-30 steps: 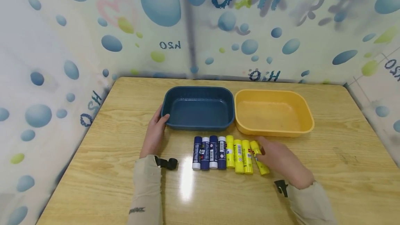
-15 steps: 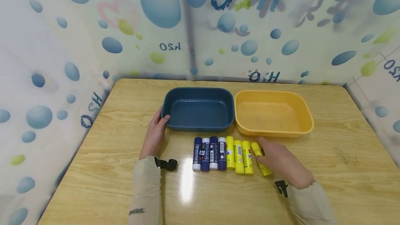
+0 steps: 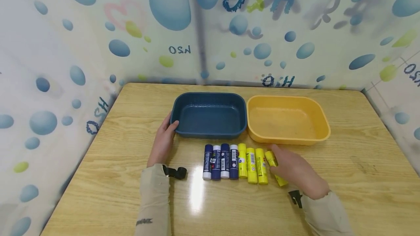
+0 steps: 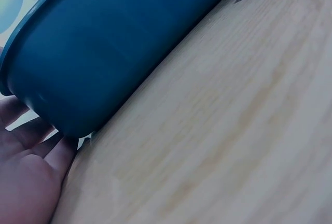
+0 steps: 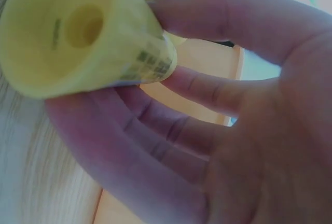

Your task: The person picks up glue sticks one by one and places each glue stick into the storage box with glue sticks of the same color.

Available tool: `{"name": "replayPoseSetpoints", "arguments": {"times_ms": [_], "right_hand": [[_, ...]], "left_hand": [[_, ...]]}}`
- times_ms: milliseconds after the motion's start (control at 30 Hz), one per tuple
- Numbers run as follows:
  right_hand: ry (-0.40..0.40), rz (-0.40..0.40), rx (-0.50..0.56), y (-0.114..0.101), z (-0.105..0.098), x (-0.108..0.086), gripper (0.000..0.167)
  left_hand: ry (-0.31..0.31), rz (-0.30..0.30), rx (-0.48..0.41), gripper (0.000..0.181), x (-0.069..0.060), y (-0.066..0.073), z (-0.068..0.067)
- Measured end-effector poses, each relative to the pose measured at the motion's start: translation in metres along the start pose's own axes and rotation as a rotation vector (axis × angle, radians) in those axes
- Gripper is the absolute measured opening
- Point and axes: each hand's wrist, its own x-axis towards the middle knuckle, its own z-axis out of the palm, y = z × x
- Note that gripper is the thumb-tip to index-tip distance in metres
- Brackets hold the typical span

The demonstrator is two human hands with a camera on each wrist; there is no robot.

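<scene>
In the head view, the left hand (image 3: 162, 143) grips the left end of a dark blue tray (image 3: 210, 135), thumb over the rim; its fingers (image 4: 32, 130) lie against the outer wall (image 4: 104, 53) in the left wrist view. The right hand (image 3: 296, 170) holds a tilted yellow glue stick (image 3: 280, 180) at the right end of a row. Seen from the right wrist, thumb and fingers surround that stick (image 5: 140, 53), its hollow end facing the camera. Beside it lie three yellow sticks (image 3: 261, 166) and several dark blue and white ones (image 3: 224, 161).
A yellow-orange tray (image 3: 288, 140) stands against the right side of the blue one, behind the yellow sticks. Both trays are on a wooden table (image 3: 98, 192), with a patterned wall covering (image 3: 210, 28) behind it and at the sides.
The right hand's yellow stick has shifted slightly to the right, widening the gap to the neighbouring yellow stick. The left hand has kept its place on the blue tray.
</scene>
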Motion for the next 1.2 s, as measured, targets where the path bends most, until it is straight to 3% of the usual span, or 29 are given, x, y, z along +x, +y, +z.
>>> {"name": "replayPoseSetpoints", "arguments": {"times_ms": [633, 1200], "right_hand": [[-0.082, 0.081, 0.081, 0.001, -0.001, -0.001, 0.052], [-0.063, 0.054, 0.077, 0.004, -0.009, -0.005, 0.054]], "left_hand": [[0.018, -0.029, 0.007, 0.050, -0.001, -0.002, -0.002], [0.012, -0.017, -0.002, 0.050, 0.000, -0.002, 0.000]]}}
